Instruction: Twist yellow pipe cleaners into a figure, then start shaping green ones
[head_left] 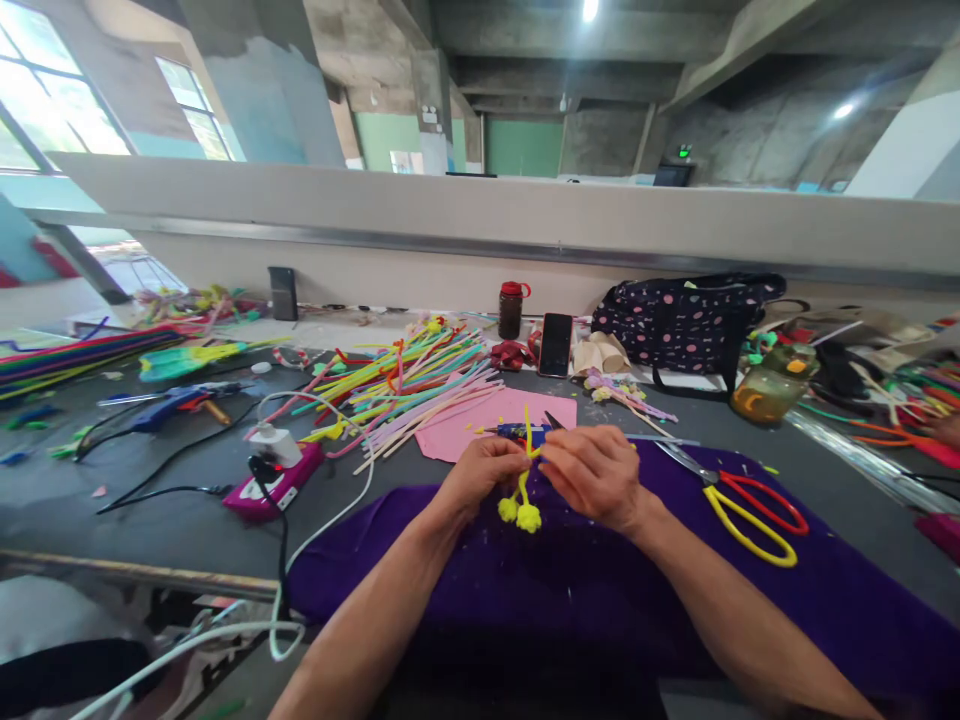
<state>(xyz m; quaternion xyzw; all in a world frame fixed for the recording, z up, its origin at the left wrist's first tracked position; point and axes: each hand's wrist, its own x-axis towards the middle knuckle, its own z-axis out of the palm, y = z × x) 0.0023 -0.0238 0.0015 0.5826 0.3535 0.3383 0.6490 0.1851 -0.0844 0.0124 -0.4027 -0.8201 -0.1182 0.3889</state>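
Over the purple cloth (390, 540), my left hand (484, 475) pinches a yellow pipe cleaner (528, 440) between thumb and fingertips. Two fuzzy yellow balls (528, 518) hang from its lower ends, and one stem points up. My right hand (596, 475) is closed, its fingertips at a short yellow piece beside the same stem; the fingers partly hide the contact. Behind the hands lies a blue tool (517, 431), mostly covered, its kind unclear. Scissors (750, 515) with red and yellow handles lie right of my right hand.
Loose coloured pipe cleaners (390, 385) spread behind a pink sheet (465, 425). To the left are a magenta power strip (281, 490) with cables and a blue glue gun (176, 405). A phone (555, 345), red-lidded bottle (511, 310), patterned bag (667, 325) and jug (772, 385) stand behind.
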